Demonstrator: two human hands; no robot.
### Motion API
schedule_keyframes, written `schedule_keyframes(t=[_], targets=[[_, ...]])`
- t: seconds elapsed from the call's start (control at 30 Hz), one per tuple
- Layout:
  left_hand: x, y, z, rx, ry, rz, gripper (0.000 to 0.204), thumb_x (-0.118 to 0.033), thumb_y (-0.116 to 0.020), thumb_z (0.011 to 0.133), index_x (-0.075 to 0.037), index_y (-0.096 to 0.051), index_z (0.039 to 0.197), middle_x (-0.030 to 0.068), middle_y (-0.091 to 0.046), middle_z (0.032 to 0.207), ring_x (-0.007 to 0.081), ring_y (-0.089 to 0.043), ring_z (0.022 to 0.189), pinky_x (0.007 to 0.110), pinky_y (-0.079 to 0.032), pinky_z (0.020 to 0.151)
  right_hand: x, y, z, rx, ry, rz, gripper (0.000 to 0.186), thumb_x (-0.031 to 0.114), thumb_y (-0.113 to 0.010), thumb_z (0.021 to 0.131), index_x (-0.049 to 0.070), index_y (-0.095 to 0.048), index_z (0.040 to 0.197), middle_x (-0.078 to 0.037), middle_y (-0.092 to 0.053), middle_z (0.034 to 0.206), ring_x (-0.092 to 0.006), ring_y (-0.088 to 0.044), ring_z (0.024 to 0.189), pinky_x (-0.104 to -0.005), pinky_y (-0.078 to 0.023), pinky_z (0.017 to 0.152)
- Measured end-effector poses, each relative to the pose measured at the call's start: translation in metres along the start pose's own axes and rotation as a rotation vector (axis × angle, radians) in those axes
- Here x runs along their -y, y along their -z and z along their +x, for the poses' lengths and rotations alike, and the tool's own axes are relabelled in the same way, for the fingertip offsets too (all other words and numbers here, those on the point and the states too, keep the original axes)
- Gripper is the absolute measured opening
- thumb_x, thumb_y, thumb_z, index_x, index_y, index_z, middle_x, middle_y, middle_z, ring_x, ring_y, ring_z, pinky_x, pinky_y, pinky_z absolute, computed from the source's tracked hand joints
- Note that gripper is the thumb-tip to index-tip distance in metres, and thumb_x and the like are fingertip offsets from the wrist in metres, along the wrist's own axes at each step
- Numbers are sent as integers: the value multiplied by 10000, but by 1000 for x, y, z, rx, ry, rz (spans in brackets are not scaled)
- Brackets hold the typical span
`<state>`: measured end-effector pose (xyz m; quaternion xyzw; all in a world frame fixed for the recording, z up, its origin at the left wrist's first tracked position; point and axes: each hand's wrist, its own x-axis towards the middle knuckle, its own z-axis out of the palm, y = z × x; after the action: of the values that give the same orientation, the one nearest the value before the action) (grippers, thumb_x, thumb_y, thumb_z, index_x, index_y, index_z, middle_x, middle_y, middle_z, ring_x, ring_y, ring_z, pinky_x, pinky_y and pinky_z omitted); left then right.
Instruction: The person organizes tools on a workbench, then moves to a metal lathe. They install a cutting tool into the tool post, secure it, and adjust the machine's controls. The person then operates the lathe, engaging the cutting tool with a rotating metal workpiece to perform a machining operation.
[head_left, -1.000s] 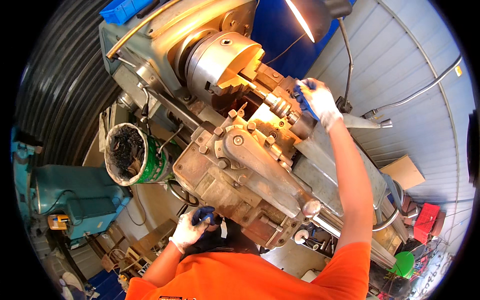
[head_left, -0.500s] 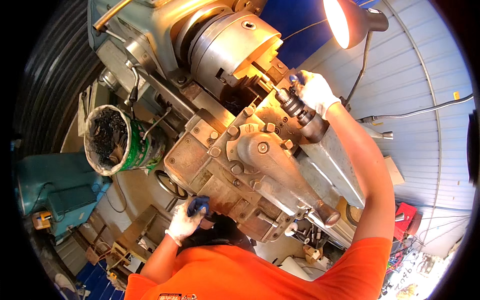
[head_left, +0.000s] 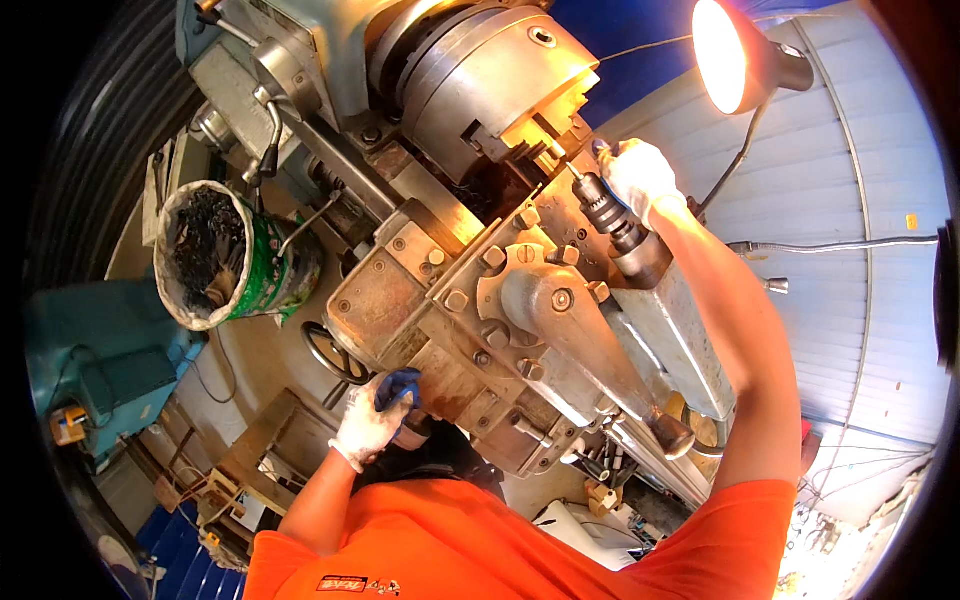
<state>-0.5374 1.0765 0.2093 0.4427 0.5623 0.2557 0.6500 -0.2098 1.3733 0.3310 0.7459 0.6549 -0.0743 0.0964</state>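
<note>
My left hand (head_left: 371, 418), in a white glove with blue-coated fingers, is curled at the near side of the lathe carriage (head_left: 385, 300), close to a handwheel (head_left: 333, 352). What it grips is hidden. My right arm reaches along the tailstock (head_left: 675, 330). Beside the drill chuck (head_left: 603, 207), my gloved right hand (head_left: 640, 178) has its fingers bent toward the lathe chuck (head_left: 490, 85); whatever they may hold cannot be made out. A thin drill bit (head_left: 575, 172) sticks out of the drill chuck and points at the lathe chuck's jaws.
A lit lamp (head_left: 722, 60) shines from the upper right. The tool post with its long handle (head_left: 600, 345) stands between my arms. At the left is a bucket (head_left: 245, 262) of dark metal chips. Control levers (head_left: 271, 140) jut out near the headstock.
My view has shifted, so the lathe sits a little farther right in the picture. Both hands keep about the same places on the machine.
</note>
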Motion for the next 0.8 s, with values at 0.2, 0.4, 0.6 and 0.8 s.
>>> schedule_keyframes(t=[0.2, 0.4, 0.6, 0.8], targets=[[2, -1, 1, -57, 48, -14, 268, -134, -625, 909, -9, -630, 1146, 68, -674, 851, 142, -618, 771, 302, -508, 750, -13, -16, 11, -81, 202, 10, 428, 406, -476, 952, 29, -676, 917, -215, -672, 875, -410, -643, 869, -452, -510, 769], [-8, 4, 2, -35, -34, 163, 329, -225, -644, 898, -29, -631, 1162, 141, -685, 853, 232, -666, 769, 336, -518, 746, -42, -32, 8, -345, 491, 194, 286, 336, -539, 930, 86, -678, 916, -176, -646, 750, -382, -639, 772, -438, -519, 726], [-7, 0, 2, -66, -77, 218, 317, -199, -647, 896, -28, -633, 1163, 130, -682, 832, 220, -663, 754, 323, -517, 734, -33, 19, -10, -122, 257, -91, 481, 539, -498, 925, 115, -718, 976, -125, -702, 883, -321, -661, 889, -387, -526, 805], [-12, -15, -9, -71, -65, 208, 260, -92, -620, 897, -3, -648, 1140, 40, -643, 798, 118, -566, 739, 290, -498, 720, -21, 23, -8, 121, 3, 352, 471, 449, -509, 902, 37, -702, 1024, -172, -706, 880, -278, -686, 795, -351, -515, 803]])
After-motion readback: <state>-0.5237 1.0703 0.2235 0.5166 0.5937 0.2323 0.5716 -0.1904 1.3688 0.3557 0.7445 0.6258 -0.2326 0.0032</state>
